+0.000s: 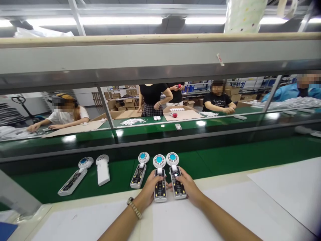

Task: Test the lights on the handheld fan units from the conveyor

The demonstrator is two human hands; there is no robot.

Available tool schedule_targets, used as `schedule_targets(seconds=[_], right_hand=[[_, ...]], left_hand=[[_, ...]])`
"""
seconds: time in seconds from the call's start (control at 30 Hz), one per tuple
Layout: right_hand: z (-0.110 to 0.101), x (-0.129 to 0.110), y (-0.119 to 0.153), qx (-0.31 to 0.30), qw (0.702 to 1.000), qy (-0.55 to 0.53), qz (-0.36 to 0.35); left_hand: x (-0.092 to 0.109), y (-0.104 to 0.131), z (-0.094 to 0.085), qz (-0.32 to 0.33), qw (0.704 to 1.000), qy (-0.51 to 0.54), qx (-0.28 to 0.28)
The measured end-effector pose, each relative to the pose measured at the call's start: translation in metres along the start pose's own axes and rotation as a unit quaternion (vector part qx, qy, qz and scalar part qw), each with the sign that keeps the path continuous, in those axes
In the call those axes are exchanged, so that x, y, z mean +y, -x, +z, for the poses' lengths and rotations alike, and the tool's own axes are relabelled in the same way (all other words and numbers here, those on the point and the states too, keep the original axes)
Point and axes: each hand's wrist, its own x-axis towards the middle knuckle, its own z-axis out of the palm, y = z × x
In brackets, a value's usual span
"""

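Observation:
My left hand [149, 187] is closed around a small handheld fan [159, 189] with a round white head, a blue centre and an exposed dark circuit board in its handle. In my right hand [188, 185] is a similar handheld fan [178, 187], its board also facing up. The two fans are held side by side, heads away from me, over the near edge of the green belt. Just left of my left hand lies another fan [137, 175] with its board showing. Farther left are a white fan [102, 170] with a closed handle and an open-handled fan [72, 182].
White sheets [225, 207] cover the near bench. Beyond the belt [215, 157] runs a rail and a second green line with a pile of small parts [132, 121]. Several people work there. A grey beam [150, 60] crosses overhead; a post [17, 194] stands left.

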Motion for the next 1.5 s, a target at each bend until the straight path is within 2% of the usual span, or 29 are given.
schedule_targets(seconds=[0.27, 0.5, 0.67, 0.83, 1.0, 1.5], right_hand=[[-0.003, 0.006, -0.004, -0.022, 0.999, 0.029, -0.032], [0.0, 0.0, -0.002, 0.005, 0.996, 0.074, -0.044], [0.0, -0.001, -0.002, -0.019, 0.995, 0.083, -0.045], [-0.003, -0.004, 0.001, -0.035, 0.989, 0.117, -0.085], [-0.002, -0.009, 0.006, -0.064, 0.993, 0.082, -0.06], [-0.005, -0.003, 0.001, -0.043, 0.988, 0.113, -0.092]], left_hand=[[-0.004, -0.002, 0.0, 0.001, 1.0, -0.003, 0.01], [-0.006, -0.002, -0.001, 0.016, 0.999, -0.015, -0.026], [-0.007, -0.002, -0.002, 0.021, 0.999, -0.029, -0.029], [-0.005, 0.001, -0.004, 0.035, 0.995, -0.086, -0.035], [-0.003, 0.003, -0.006, 0.057, 0.991, -0.115, -0.035], [-0.004, 0.002, -0.005, 0.052, 0.993, -0.098, -0.034]])
